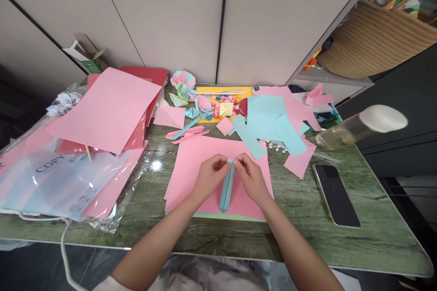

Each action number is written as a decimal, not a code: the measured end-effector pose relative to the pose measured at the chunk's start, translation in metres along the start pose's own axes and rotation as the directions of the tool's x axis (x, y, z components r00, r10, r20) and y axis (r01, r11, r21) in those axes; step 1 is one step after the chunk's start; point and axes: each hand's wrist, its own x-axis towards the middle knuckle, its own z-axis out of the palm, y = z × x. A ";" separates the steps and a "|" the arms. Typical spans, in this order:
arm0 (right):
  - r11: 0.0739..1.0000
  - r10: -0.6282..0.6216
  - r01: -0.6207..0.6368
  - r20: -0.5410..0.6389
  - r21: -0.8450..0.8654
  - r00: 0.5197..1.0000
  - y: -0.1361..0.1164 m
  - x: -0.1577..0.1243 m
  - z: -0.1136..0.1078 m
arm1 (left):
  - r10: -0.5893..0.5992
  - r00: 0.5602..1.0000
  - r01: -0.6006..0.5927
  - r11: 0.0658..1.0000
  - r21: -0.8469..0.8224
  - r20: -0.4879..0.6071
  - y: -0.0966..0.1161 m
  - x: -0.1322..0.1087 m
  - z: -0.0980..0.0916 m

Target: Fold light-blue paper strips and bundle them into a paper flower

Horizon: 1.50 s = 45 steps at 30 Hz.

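A narrow folded strip of blue paper [226,191] lies lengthwise over a stack of pink sheets [191,157], its near end pointing toward me. My left hand [212,173] pinches the strip's far end from the left. From the right, the fingertips of my right hand [251,176] close on the same end, almost meeting the left ones. A lengthwise crease runs down the strip's middle. Just beyond the stack are folded pink strips [190,136], a slim blue strip [185,127] and a small pink square [225,126].
Folded paper flowers [204,105] and pink beads [221,108] sit at the back. Blue paper pieces [264,116] lie right of them. A phone [336,195] and a clear bottle with a white cap [362,125] stand or lie at right. A plastic paper pack [68,182] covers the left.
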 end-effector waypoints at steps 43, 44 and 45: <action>1.000 -0.022 0.021 -0.054 -0.007 0.998 0.000 0.001 0.000 | -0.070 0.997 0.074 0.938 -0.339 0.023 -0.003 0.002 -0.002; 1.000 -0.021 0.021 -0.050 0.000 0.999 0.000 0.001 0.000 | -0.075 0.997 0.077 0.935 -0.347 0.019 -0.003 0.002 -0.002; 1.000 -0.020 0.020 -0.045 0.006 0.999 -0.001 0.001 0.000 | -0.077 0.997 0.077 0.932 -0.354 0.016 -0.002 0.002 -0.002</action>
